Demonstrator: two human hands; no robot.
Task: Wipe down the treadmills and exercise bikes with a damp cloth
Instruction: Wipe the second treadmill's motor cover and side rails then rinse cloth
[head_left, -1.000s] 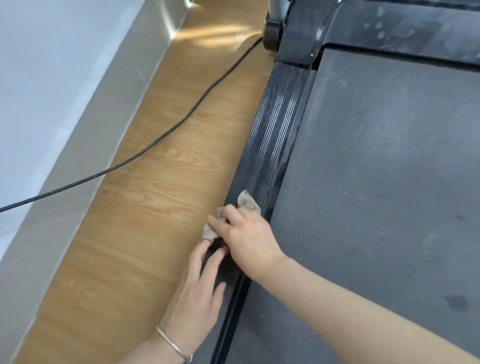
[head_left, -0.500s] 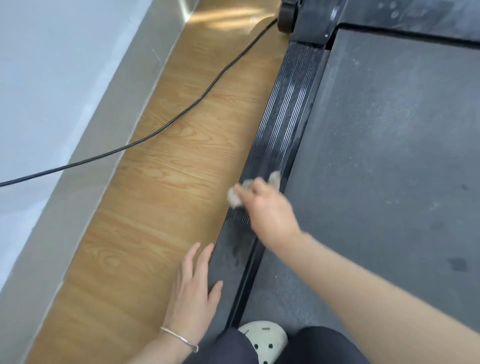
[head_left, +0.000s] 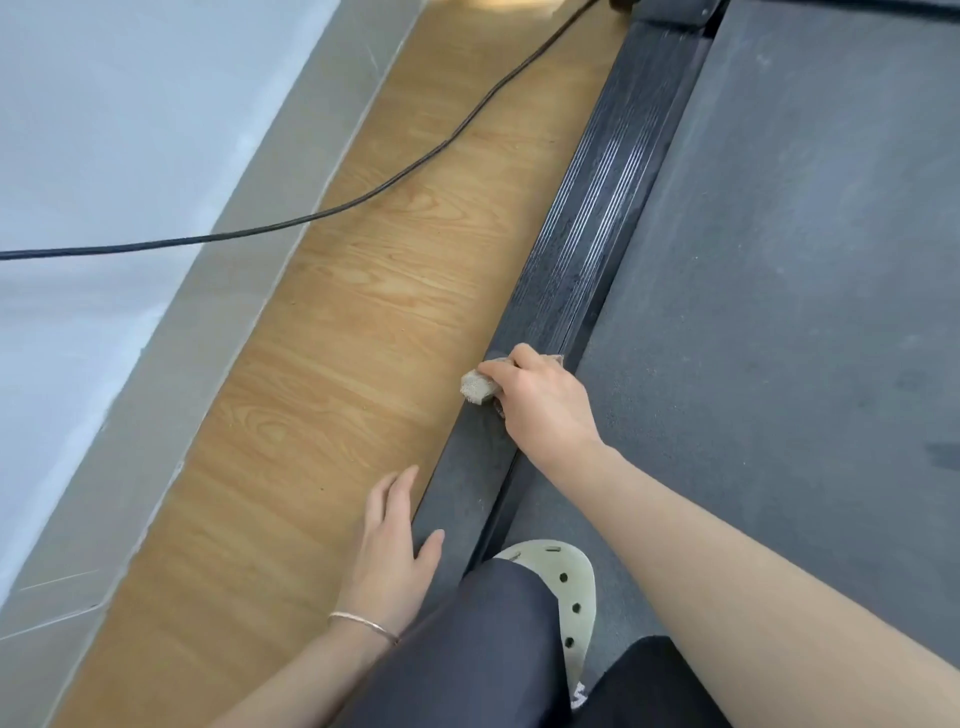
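R hand (head_left: 540, 402) curled round small grey cloth (head_left: 478, 385), pressing it onto the treadmill's black side rail (head_left: 587, 234). From my feed, cloth pokes out past the fingers on the floor side, at rail's outer edge. L hand (head_left: 389, 561) lies flat, fingers straight, nearer me and left of R hand: fingers on wood floor (head_left: 322, 374), thumb on the rail. Belt (head_left: 779, 260) just right of R hand. Black cable (head_left: 363, 200) crosses floor well ahead of both hands. Bracelet (head_left: 363, 623) on L wrist; pale shoe (head_left: 566, 582) just right of L hand.
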